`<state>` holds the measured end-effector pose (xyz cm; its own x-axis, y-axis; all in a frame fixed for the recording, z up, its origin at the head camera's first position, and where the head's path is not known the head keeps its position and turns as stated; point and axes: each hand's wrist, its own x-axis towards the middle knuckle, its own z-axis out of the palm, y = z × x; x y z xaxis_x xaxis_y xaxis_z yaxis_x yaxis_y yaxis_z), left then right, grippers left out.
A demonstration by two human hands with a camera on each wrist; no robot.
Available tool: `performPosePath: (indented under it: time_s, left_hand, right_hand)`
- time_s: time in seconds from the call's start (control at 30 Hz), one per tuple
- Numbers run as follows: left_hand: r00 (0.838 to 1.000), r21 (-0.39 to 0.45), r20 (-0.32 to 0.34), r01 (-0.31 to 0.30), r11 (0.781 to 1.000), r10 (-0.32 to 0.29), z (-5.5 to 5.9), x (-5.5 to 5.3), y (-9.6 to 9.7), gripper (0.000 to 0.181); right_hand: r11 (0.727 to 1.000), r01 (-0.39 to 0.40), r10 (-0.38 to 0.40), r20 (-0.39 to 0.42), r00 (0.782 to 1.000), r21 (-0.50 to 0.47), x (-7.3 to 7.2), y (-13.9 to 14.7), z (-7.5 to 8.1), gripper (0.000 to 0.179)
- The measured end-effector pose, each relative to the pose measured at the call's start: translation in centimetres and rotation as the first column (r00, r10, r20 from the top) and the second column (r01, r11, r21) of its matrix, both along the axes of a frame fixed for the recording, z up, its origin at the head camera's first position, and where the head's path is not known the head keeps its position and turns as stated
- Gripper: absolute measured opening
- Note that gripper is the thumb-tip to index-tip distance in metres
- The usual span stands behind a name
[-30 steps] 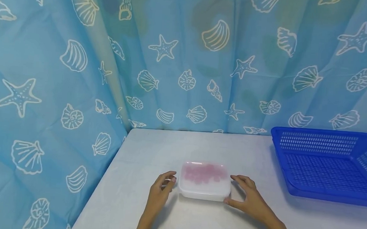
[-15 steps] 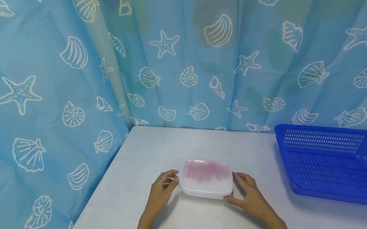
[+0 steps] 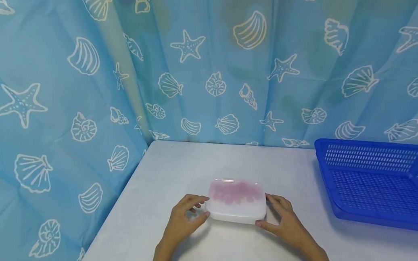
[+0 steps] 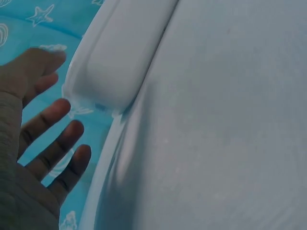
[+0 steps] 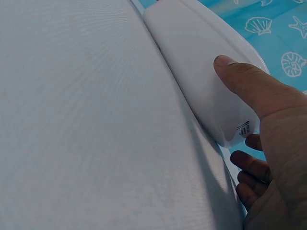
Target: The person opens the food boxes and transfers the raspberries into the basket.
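A white plastic food container (image 3: 237, 211) with a translucent lid sits on the table, pink showing through the lid's far part. My right hand (image 3: 284, 220) holds its right end, thumb on the near wall by the corner and fingers along the right side. In the right wrist view, that thumb (image 5: 240, 79) overlaps the white wall near a small dark printed mark. At the opposite end, my left hand (image 3: 182, 219) has its fingertips right at the container's left edge. The left wrist view shows those fingers (image 4: 53, 148) spread and loosely bent beside the container's end.
A blue perforated plastic basket (image 3: 372, 190) stands at the back right of the white-covered table (image 3: 177, 160). Blue curtains (image 3: 213, 66) with shell and starfish prints hang behind the table and along its left side.
My left hand has moved right to the container's left edge, its thumb and fingers spreading wider. My right hand stays at the right end. The head view has shifted slightly.
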<state>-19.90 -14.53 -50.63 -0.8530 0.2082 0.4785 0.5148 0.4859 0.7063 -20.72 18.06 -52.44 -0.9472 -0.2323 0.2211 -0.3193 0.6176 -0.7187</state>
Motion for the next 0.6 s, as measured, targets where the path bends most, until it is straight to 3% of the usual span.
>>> performPosePath:
  time_s: [0.17,0.4,0.6]
  left_hand:
    - [0.999,-0.017,-0.005,0.047,0.999,-0.048,-0.17,0.02,-0.35,0.039]
    - [0.992,-0.064,-0.113,0.054,0.997,-0.061,-0.44,-0.21,-0.58,0.038]
    - [0.983,-0.059,-0.168,0.07,0.996,-0.079,-0.37,-0.02,-0.54,0.036]
  right_hand:
    - [1.0,0.005,-0.005,-0.004,1.0,0.011,-0.01,0.06,-0.09,0.096]
    - [1.0,0.006,-0.006,0.007,1.0,0.019,-0.01,-0.01,-0.06,0.097]
    - [1.0,0.012,-0.012,0.028,1.0,0.021,0.13,-0.04,-0.04,0.097]
